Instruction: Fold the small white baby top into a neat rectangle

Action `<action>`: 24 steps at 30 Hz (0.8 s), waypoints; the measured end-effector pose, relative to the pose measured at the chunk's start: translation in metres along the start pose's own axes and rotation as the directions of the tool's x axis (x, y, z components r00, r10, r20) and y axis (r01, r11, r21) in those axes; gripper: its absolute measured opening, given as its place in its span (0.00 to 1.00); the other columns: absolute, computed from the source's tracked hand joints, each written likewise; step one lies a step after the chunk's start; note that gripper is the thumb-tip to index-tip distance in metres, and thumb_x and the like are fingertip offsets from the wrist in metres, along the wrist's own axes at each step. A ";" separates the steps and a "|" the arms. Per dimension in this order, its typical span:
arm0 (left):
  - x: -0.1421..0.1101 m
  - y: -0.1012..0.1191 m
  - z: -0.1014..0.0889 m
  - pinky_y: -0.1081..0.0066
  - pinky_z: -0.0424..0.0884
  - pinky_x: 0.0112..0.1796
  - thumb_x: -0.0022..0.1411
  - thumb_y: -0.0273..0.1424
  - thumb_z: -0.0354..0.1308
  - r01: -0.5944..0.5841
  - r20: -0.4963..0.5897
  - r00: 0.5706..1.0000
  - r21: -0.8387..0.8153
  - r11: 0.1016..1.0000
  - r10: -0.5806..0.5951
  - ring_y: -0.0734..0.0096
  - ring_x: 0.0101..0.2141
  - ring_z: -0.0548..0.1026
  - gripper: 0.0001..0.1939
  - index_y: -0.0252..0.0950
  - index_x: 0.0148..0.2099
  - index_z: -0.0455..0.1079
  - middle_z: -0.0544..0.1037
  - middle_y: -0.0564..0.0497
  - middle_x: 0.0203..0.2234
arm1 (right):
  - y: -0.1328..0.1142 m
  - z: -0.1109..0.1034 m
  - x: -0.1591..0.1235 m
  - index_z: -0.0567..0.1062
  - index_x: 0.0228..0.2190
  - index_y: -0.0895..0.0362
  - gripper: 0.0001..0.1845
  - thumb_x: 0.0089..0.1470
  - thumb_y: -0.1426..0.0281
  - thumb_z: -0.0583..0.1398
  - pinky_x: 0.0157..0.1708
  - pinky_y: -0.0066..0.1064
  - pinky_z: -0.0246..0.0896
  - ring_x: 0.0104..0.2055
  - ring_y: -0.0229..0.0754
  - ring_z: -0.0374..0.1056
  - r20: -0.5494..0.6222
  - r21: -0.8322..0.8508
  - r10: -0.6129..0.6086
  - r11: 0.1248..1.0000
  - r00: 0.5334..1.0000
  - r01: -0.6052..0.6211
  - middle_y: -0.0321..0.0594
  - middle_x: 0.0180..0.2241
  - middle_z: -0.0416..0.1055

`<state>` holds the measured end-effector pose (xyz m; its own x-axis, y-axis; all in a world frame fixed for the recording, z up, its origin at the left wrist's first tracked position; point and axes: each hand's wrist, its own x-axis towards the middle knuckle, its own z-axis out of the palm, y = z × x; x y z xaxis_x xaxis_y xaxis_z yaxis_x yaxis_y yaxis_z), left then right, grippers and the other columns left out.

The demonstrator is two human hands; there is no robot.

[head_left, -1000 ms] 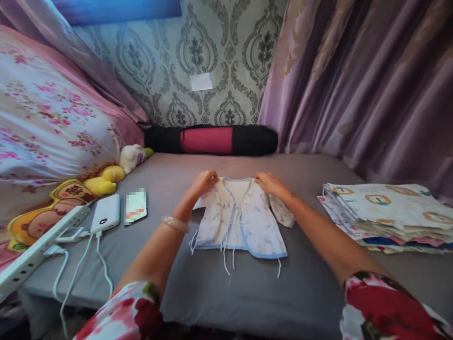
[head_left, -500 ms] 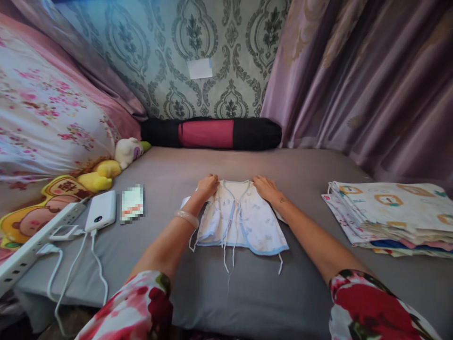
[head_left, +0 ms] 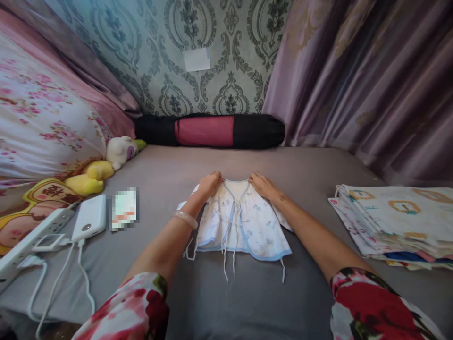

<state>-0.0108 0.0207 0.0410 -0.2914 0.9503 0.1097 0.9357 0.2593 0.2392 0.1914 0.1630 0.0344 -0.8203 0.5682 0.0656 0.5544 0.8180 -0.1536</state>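
Note:
A small white baby shirt [head_left: 226,222] with blue trim and tie strings lies front side up on the grey bed sheet [head_left: 269,302]. My left hand [head_left: 211,184] pinches its left shoulder beside the neckline. At the opposite shoulder, my right hand [head_left: 262,184] grips the cloth with its fingers closed. The sleeves are partly hidden beneath my forearms. Several white strings hang from the front and the lower edge.
To the right lies a stack of folded cloths [head_left: 399,222]. At left are a power strip [head_left: 35,236], a white power bank [head_left: 89,217] with cables, a blurred card [head_left: 123,208] and plush toys [head_left: 120,151]. A black-and-red bolster [head_left: 205,131] rests against the wall.
Both hands have drawn slightly closer together at the shirt's shoulders, fingers now more tightly pinched. The shirt stays nearly in place, while the camera view has shifted a little.

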 end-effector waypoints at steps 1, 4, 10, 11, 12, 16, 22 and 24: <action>0.003 -0.001 -0.001 0.68 0.66 0.41 0.69 0.35 0.45 -0.004 -0.011 1.000 0.009 1.000 0.004 0.62 0.43 0.74 0.14 0.35 0.46 0.68 0.75 0.43 0.43 | 0.000 -0.002 0.003 0.69 0.45 0.57 0.13 0.68 0.65 0.48 0.42 0.30 0.57 0.46 0.44 0.68 -0.010 -0.018 0.011 1.000 1.000 -0.011 0.45 0.48 0.69; 0.015 -0.003 -0.005 0.68 0.66 0.41 0.70 0.36 0.44 0.012 -0.031 0.999 0.048 0.999 -0.011 0.62 0.44 0.73 0.14 0.35 0.47 0.67 0.75 0.43 0.43 | 0.001 -0.007 0.016 0.68 0.46 0.56 0.15 0.69 0.64 0.46 0.41 0.32 0.57 0.46 0.46 0.68 -0.016 -0.062 0.023 0.998 1.000 -0.024 0.45 0.48 0.68; 0.045 -0.011 -0.006 0.68 0.66 0.41 0.71 0.37 0.43 0.038 -0.029 0.999 0.146 0.989 -0.034 0.61 0.45 0.73 0.15 0.35 0.48 0.67 0.75 0.42 0.44 | 0.004 -0.011 0.044 0.66 0.48 0.56 0.16 0.69 0.65 0.44 0.42 0.34 0.58 0.46 0.47 0.68 -0.002 -0.119 0.031 0.992 1.000 -0.031 0.46 0.50 0.66; 0.050 -0.012 -0.006 0.68 0.66 0.41 0.71 0.37 0.43 0.034 -0.028 0.999 0.158 0.987 -0.030 0.61 0.45 0.73 0.15 0.35 0.48 0.67 0.75 0.42 0.44 | 0.005 -0.010 0.048 0.66 0.48 0.56 0.16 0.69 0.65 0.43 0.42 0.34 0.58 0.46 0.47 0.68 0.005 -0.123 0.037 0.992 0.999 -0.036 0.46 0.49 0.66; 0.055 -0.014 -0.005 0.68 0.66 0.41 0.71 0.37 0.43 0.029 -0.026 0.999 0.169 0.985 -0.025 0.61 0.45 0.73 0.15 0.35 0.48 0.66 0.75 0.42 0.45 | 0.006 -0.009 0.052 0.66 0.48 0.57 0.16 0.69 0.65 0.43 0.42 0.34 0.58 0.46 0.47 0.68 0.009 -0.128 0.041 0.991 0.999 -0.039 0.46 0.49 0.66; 0.069 -0.018 -0.005 0.69 0.66 0.42 0.71 0.37 0.43 0.037 -0.003 0.999 0.197 0.980 -0.037 0.61 0.46 0.73 0.15 0.35 0.49 0.66 0.74 0.42 0.45 | 0.010 -0.007 0.064 0.66 0.47 0.57 0.15 0.69 0.65 0.44 0.42 0.34 0.58 0.46 0.47 0.68 -0.004 -0.151 0.047 0.987 0.999 -0.047 0.46 0.49 0.66; 0.080 -0.017 -0.001 0.67 0.66 0.44 0.70 0.36 0.44 0.039 0.014 0.999 0.178 0.983 -0.042 0.60 0.47 0.72 0.15 0.34 0.49 0.67 0.74 0.40 0.46 | 0.015 -0.001 0.072 0.67 0.47 0.57 0.15 0.69 0.66 0.45 0.44 0.33 0.58 0.48 0.46 0.68 0.000 -0.131 0.049 0.990 0.999 -0.048 0.48 0.49 0.67; 0.082 -0.019 0.002 0.66 0.66 0.44 0.69 0.37 0.44 0.056 0.027 0.998 0.121 0.991 -0.059 0.59 0.47 0.73 0.16 0.34 0.49 0.67 0.74 0.39 0.46 | 0.017 0.002 0.073 0.68 0.47 0.58 0.15 0.68 0.66 0.46 0.44 0.33 0.58 0.48 0.46 0.68 0.002 -0.090 0.058 0.994 0.998 -0.057 0.49 0.50 0.68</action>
<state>-0.0522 0.0936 0.0437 -0.3410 0.9375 0.0694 0.9352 0.3308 0.1262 0.1409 0.2186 0.0348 -0.7873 0.6142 0.0545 0.6108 0.7889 -0.0677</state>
